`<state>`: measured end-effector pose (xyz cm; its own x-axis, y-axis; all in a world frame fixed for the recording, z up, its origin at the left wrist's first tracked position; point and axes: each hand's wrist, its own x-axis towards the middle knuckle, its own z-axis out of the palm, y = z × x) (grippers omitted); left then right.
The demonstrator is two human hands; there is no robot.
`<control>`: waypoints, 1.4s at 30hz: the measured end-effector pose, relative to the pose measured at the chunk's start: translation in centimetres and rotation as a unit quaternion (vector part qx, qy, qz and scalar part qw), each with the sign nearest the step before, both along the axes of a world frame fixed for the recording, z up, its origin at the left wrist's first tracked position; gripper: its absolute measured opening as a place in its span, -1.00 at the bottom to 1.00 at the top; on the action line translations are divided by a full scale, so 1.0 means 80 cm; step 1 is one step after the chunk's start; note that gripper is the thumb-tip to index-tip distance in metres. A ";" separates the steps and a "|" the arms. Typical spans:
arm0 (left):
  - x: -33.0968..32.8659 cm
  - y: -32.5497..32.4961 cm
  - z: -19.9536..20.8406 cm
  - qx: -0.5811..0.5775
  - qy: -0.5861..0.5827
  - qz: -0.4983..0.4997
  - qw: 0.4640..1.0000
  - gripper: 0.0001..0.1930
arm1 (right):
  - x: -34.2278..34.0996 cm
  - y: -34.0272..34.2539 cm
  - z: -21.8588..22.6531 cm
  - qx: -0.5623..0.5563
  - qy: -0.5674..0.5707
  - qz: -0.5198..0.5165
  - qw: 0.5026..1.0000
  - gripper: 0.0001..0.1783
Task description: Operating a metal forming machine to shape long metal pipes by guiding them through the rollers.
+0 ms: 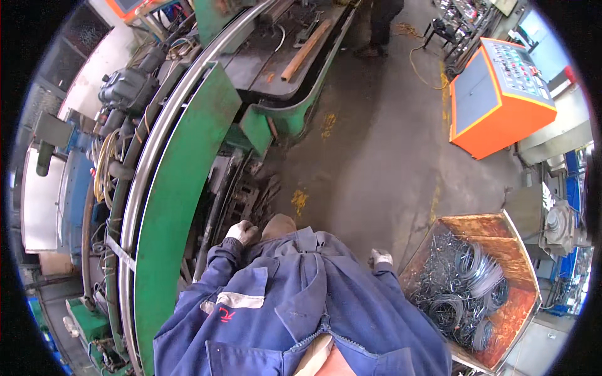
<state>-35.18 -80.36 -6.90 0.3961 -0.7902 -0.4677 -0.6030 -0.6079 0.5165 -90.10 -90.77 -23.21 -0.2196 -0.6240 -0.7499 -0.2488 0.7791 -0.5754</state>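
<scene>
My left hand (244,232), in a pale work glove, hangs at my left side beside the green machine guard (182,182). Its fingers are curled closed, and I see nothing in them. On the other side, my right hand (380,257), also gloved, is low near my hip with its fingers curled in and nothing visible in it. A rusty metal bin (522,294) stands just to the right of that hand. Coils of wire and tangled metal scrap (464,279) lie in the bin. Neither hand touches the machine or the bin.
A long green machine bed (310,119) runs ahead on the left, with a rusty bar (306,50) on it. An orange control cabinet (495,100) stands ahead right. Another person's dark legs (381,28) are farther up the concrete floor (376,150). A yellow cable (423,75) lies there.
</scene>
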 end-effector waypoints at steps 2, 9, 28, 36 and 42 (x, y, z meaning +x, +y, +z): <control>-0.004 -0.045 0.010 -0.021 0.021 -0.019 0.999 -0.55 | -0.041 0.006 -0.031 -0.008 0.026 -0.001 1.000 -0.69; 0.035 -0.114 -0.068 0.076 -0.013 -0.086 0.993 -0.39 | -0.001 -0.044 0.086 0.007 0.042 -0.010 0.999 -0.62; 0.105 -0.493 -0.122 0.138 0.035 -0.134 0.981 -0.29 | 0.073 -0.412 0.101 -0.062 0.027 -0.063 0.996 -0.70; 0.105 -0.574 -0.163 0.164 0.022 -0.134 0.977 -0.29 | 0.050 -0.488 0.062 0.008 -0.013 -0.108 0.994 -0.81; 0.089 -0.653 -0.176 0.159 -0.024 -0.095 0.982 -0.31 | 0.010 -0.630 0.007 0.043 -0.033 -0.101 0.993 -0.82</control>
<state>-28.06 -132.61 -20.97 0.2837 -0.6694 -0.6866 -0.7403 -0.6080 0.2868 -89.31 -141.13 -22.65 -0.2826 -0.5060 -0.8149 -0.0468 0.8558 -0.5152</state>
